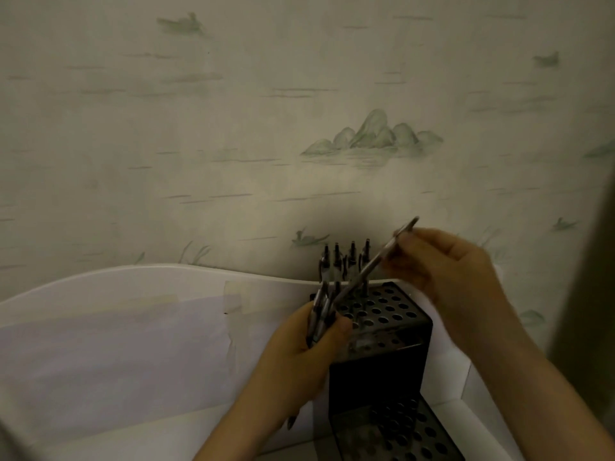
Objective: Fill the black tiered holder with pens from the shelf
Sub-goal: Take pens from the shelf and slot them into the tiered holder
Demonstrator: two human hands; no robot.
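Observation:
The black tiered holder (392,331) stands on a white surface near the wall, its top and lower tiers full of round holes. Several dark pens (346,257) stand upright in the holder's back row. My left hand (299,354) grips a bundle of several pens (321,314) just left of the top tier. My right hand (446,264) pinches a single pen (372,262) near its upper end. That pen slants down to the left, its lower tip over the holes of the top tier.
A white curved surface (133,327) with taped paper sheets stretches to the left. Behind it rises a pale wall (299,111) with painted hills and birds. A dark edge (595,261) closes the right side.

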